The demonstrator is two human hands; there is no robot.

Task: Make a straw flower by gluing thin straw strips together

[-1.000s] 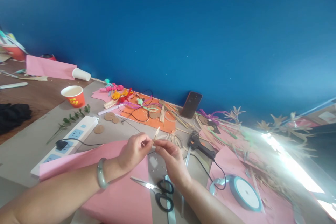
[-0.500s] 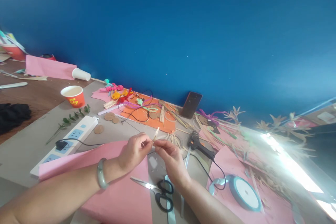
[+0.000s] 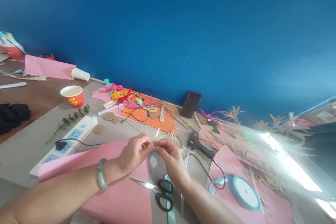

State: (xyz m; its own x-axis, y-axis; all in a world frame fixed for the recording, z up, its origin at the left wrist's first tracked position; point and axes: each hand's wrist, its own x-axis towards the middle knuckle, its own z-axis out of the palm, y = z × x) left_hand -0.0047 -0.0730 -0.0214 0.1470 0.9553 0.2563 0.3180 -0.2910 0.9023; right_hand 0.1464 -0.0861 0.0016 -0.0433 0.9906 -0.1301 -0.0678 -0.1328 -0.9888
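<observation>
My left hand (image 3: 136, 150), with a pale bangle (image 3: 101, 174) on its wrist, pinches the base of a small cream-coloured pointed strip (image 3: 156, 134). The fingertips of my right hand (image 3: 171, 159) close on the same spot, touching the left ones. Only the strip's tip shows, pointing up; its lower end is hidden by the fingers. Black-handled scissors (image 3: 160, 190) lie partly spread below the hands. Right of the hands is a black glue gun (image 3: 201, 147) with its cord. Under my left forearm lies a pink paper sheet (image 3: 123, 196).
A white power strip (image 3: 76, 136) with a plug and a red paper cup (image 3: 73, 96) stand at left. Wooden discs (image 3: 98, 129) and an orange sheet (image 3: 147, 119) lie behind the hands. A phone (image 3: 191, 104) leans on the blue wall. A ribbon roll (image 3: 245, 192) lies at right.
Almost nothing differs. Both hands stay pinched together at the same place, and the strip's tip still points up between them.
</observation>
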